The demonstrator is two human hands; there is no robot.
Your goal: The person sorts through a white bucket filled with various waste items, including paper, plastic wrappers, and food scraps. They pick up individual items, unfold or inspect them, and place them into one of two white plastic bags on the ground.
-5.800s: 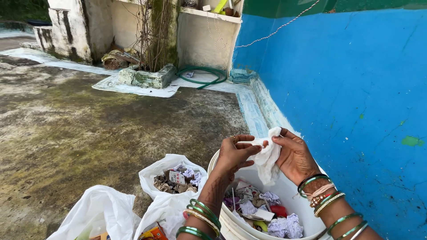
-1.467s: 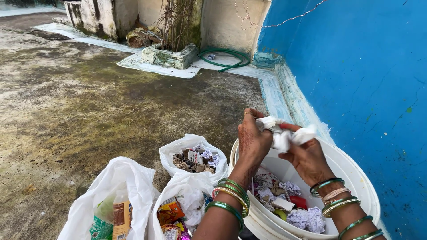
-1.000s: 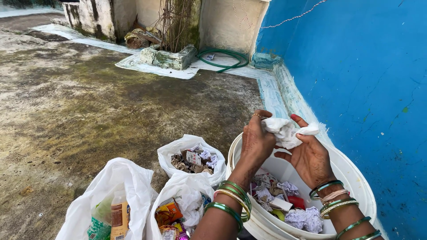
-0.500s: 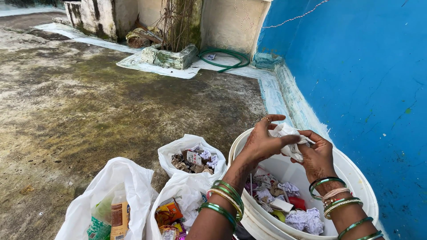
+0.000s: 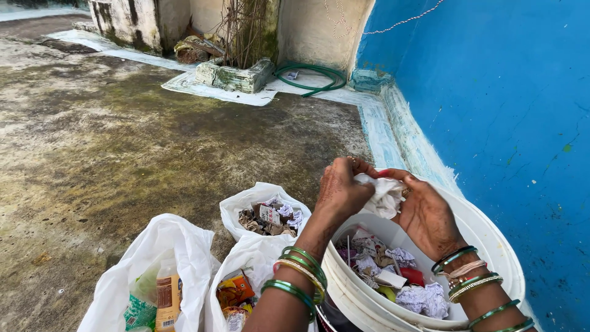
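My left hand point(image 5: 340, 192) and my right hand point(image 5: 424, 214) meet over a white bucket point(image 5: 485, 229) and squeeze a crumpled white paper point(image 5: 383, 195) between them. Both wrists carry green and gold bangles. Inside the bucket lie several scrunched papers and wrappers point(image 5: 393, 276). My left forearm crosses over the bucket's near rim.
Three white plastic bags stand left of the bucket: one with paper scraps point(image 5: 265, 215), one with colourful wrappers point(image 5: 236, 289), one with a plastic bottle point(image 5: 161, 280). A blue wall point(image 5: 510, 104) rises at the right. A green hose point(image 5: 310, 77) and a stone planter point(image 5: 236, 74) lie at the far end of the mossy concrete floor.
The white paper has been crushed from a loose sheet into a tight wad. Both hands have closed around it and dropped lower, nearer the bucket.
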